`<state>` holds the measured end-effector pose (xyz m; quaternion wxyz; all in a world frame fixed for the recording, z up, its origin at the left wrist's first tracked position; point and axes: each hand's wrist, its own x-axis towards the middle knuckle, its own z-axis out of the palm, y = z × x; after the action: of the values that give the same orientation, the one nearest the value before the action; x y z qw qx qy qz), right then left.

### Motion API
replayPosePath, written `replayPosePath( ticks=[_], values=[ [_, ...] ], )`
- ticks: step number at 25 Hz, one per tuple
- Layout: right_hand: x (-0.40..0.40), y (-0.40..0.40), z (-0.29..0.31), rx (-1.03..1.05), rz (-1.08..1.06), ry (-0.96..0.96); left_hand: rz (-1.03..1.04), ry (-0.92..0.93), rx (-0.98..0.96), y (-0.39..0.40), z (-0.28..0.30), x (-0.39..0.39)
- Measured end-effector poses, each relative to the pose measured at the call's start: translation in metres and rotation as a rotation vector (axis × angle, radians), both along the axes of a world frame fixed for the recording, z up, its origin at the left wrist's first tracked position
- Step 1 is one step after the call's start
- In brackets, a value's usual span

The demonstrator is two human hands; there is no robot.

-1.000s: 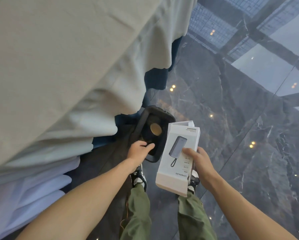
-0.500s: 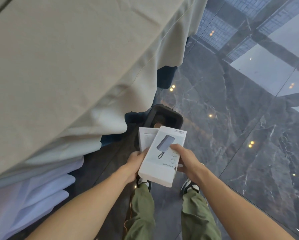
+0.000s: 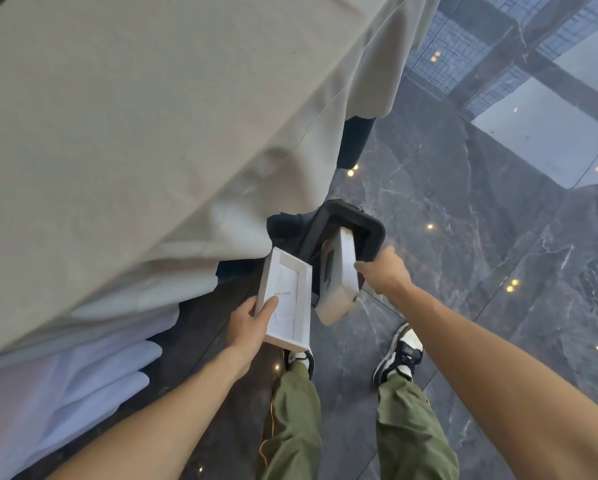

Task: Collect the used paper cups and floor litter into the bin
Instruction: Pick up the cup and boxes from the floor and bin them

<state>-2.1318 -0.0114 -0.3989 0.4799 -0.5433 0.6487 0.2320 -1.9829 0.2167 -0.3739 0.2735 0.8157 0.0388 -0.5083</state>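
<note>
Box halves in play: the right hand [image 3: 382,275] pinches the outer sleeve [image 3: 339,271], its far end tipped into the black bin [image 3: 373,230] beside the draped tabletop [image 3: 152,133]. The left hand [image 3: 251,323] grips the inner tray [image 3: 285,299], short of the rim. Best to steer the sleeve lengthwise through that narrow mouth and only release once it clears, then feed the tray end-first, keeping it off the cloth.
</note>
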Motion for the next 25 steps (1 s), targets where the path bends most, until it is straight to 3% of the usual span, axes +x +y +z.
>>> replayPosePath(
  ticks=[4,9,12,19,21,25],
  values=[
    [-0.007,0.015,0.009,0.016,0.080,-0.019,-0.003,0.024,-0.028,-0.019,-0.001,-0.002],
    [-0.007,0.040,0.028,0.267,-0.223,-0.200,0.008,0.125,-0.025,-0.051,-0.005,-0.015],
    [-0.013,0.045,0.029,0.333,-0.279,-0.228,0.033,0.218,-0.020,-0.060,-0.010,-0.021],
    [-0.015,0.036,0.038,0.228,-0.330,-0.301,0.248,0.532,-0.075,-0.066,-0.012,-0.022],
    [-0.012,0.032,0.038,0.085,-0.259,-0.275,0.231,0.539,-0.052,-0.069,-0.009,-0.028],
    [-0.007,0.030,0.033,-0.119,0.033,-0.195,0.005,0.391,0.005,-0.074,-0.009,-0.039]
  ],
)
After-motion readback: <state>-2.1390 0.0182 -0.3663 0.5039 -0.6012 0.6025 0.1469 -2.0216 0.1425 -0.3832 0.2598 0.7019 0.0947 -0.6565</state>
